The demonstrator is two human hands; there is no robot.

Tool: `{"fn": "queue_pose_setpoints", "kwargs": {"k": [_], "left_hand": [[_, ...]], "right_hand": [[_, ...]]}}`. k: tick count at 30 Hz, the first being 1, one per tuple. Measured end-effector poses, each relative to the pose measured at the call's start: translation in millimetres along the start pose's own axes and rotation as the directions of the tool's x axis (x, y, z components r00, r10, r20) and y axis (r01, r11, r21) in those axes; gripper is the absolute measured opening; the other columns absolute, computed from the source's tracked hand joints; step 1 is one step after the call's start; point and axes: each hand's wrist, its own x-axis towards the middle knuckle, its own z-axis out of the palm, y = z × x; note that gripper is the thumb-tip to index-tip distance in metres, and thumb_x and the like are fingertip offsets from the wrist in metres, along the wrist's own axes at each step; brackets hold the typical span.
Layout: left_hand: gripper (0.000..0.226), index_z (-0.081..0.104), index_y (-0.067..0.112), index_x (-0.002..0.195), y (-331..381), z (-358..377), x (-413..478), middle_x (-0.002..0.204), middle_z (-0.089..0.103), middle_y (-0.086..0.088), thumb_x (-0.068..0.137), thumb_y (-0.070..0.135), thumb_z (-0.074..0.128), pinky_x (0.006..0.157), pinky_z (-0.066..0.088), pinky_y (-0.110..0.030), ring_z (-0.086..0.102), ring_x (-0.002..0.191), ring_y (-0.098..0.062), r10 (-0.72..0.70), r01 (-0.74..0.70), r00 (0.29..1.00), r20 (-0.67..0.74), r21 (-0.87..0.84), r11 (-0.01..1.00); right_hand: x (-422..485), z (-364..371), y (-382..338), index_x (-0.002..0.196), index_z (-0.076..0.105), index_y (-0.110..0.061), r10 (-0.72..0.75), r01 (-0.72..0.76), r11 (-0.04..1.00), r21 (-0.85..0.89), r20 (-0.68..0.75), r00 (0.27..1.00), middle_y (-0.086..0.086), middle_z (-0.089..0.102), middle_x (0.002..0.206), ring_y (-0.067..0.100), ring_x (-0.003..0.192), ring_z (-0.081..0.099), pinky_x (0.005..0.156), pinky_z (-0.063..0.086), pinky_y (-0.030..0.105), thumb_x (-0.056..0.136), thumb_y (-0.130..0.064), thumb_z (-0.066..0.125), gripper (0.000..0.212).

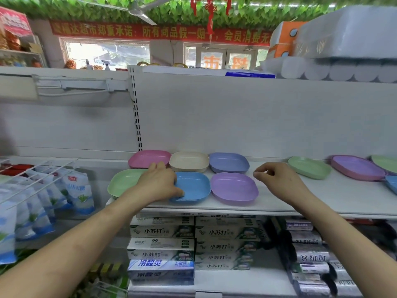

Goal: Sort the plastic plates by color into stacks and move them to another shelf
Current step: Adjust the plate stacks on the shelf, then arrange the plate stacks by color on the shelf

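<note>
Plastic plates lie on a white shelf (279, 203). In the back row sit a pink plate (148, 158), a cream plate (189, 161) and a periwinkle plate (228, 162). The front row holds a green plate (123, 181), a blue plate (193, 187) and a lilac plate (234, 188). My left hand (159, 183) rests over the gap between green and blue, thumb on the blue plate's left rim. My right hand (277, 179) hovers just right of the lilac plate, fingers curled loosely, holding nothing. Further right lie a green plate (309, 167), a purple-on-pink plate (356, 167) and more plates at the frame edge.
Toothpaste boxes (163, 248) fill the shelf below. Bagged goods (73, 190) hang on a wire rack at the left. Wrapped paper rolls (343, 69) sit on the top shelf. The shelf's white back panel (236, 117) rises behind the plates.
</note>
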Motion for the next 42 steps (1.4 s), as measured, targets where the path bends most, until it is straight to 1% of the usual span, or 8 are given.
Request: {"fn": "queue_pose_setpoints", "kwargs": {"k": [5, 10, 14, 20, 25, 32, 39, 42], "left_hand": [[0.049, 0.059, 0.030, 0.136, 39, -7, 8, 0.130, 0.050, -0.006, 0.092, 0.050, 0.063, 0.098, 0.046, -0.042, 0.044, 0.126, -0.028, 0.029, -0.047, 0.985, -0.168, -0.104, 0.993], [0.040, 0.060, 0.028, 0.132, 99, -10, 16, 0.104, 0.055, 0.004, 0.096, 0.045, 0.060, 0.078, 0.045, -0.033, 0.056, 0.092, -0.015, 0.193, -0.293, 0.926, -0.324, -0.293, 0.910], [0.037, 0.062, 0.027, 0.131, 153, 0, 25, 0.093, 0.056, 0.012, 0.097, 0.042, 0.062, 0.075, 0.044, -0.029, 0.055, 0.082, -0.003, 0.296, -0.428, 0.879, -0.374, -0.347, 0.834], [0.032, 0.064, 0.029, 0.125, 231, 23, 38, 0.090, 0.062, 0.013, 0.096, 0.044, 0.065, 0.076, 0.047, -0.025, 0.060, 0.081, -0.004, 0.329, -0.479, 0.865, -0.380, -0.427, 0.766], [0.032, 0.065, 0.030, 0.125, 270, 34, 52, 0.092, 0.062, 0.013, 0.097, 0.045, 0.063, 0.082, 0.051, -0.032, 0.059, 0.084, -0.003, 0.351, -0.487, 0.864, -0.361, -0.419, 0.766], [0.032, 0.063, 0.031, 0.127, 304, 37, 88, 0.097, 0.062, 0.013, 0.098, 0.043, 0.061, 0.079, 0.047, -0.029, 0.057, 0.086, -0.002, 0.382, -0.492, 0.865, -0.325, -0.409, 0.768], [0.031, 0.065, 0.031, 0.127, 324, 40, 134, 0.097, 0.059, 0.011, 0.097, 0.041, 0.062, 0.078, 0.044, -0.030, 0.058, 0.086, -0.003, 0.428, -0.526, 0.847, -0.314, -0.392, 0.754], [0.032, 0.064, 0.030, 0.126, 328, 44, 150, 0.097, 0.058, 0.011, 0.096, 0.042, 0.062, 0.080, 0.047, -0.032, 0.058, 0.085, -0.002, 0.439, -0.531, 0.845, -0.305, -0.379, 0.758]], "right_hand": [[-1, -21, 21, 0.083, 0.074, -0.031, 0.003, -0.003, 1.000, -0.018, -0.016, 1.000, -0.006, 0.062, 0.066, 0.013, 0.065, 0.058, 0.061, 0.042, 0.031, 0.091, -0.036, 0.067, 0.012], [-8, -58, 57, 0.086, 0.074, -0.031, 0.019, -0.019, 1.000, -0.003, -0.015, 1.000, -0.005, 0.062, 0.067, 0.010, 0.064, 0.056, 0.060, 0.041, 0.029, 0.093, -0.035, 0.067, 0.011], [-12, -94, 96, 0.090, 0.076, -0.032, 0.052, -0.053, 0.997, 0.050, 0.021, 0.998, 0.005, 0.072, 0.087, 0.020, 0.084, 0.068, 0.083, 0.054, 0.037, 0.090, -0.038, 0.070, 0.009], [-24, -152, 153, 0.094, 0.073, -0.033, 0.081, -0.081, 0.996, 0.019, 0.006, 0.997, 0.011, 0.072, 0.089, 0.026, 0.086, 0.068, 0.071, 0.048, 0.031, 0.092, -0.037, 0.069, 0.006], [-26, -178, 194, 0.095, 0.074, -0.033, 0.111, -0.111, 0.994, 0.009, -0.029, 0.993, 0.003, 0.072, 0.085, 0.008, 0.065, 0.059, 0.064, 0.047, 0.026, 0.092, -0.036, 0.069, 0.006], [-12, -191, 239, 0.094, 0.074, -0.036, 0.146, -0.147, 0.989, -0.013, -0.074, 0.987, -0.005, 0.069, 0.085, 0.012, 0.079, 0.063, 0.078, 0.055, 0.036, 0.091, -0.038, 0.069, 0.006], [9, -209, 254, 0.099, 0.073, -0.031, 0.136, -0.153, 0.978, -0.143, -0.124, 0.983, -0.009, 0.069, 0.089, 0.010, 0.084, 0.063, 0.079, 0.051, 0.033, 0.094, -0.038, 0.067, 0.010], [17, -220, 260, 0.095, 0.072, -0.026, 0.114, -0.144, 0.977, -0.158, -0.187, 0.976, -0.011, 0.068, 0.087, 0.003, 0.080, 0.060, 0.071, 0.046, 0.028, 0.096, -0.031, 0.067, 0.007]]}}
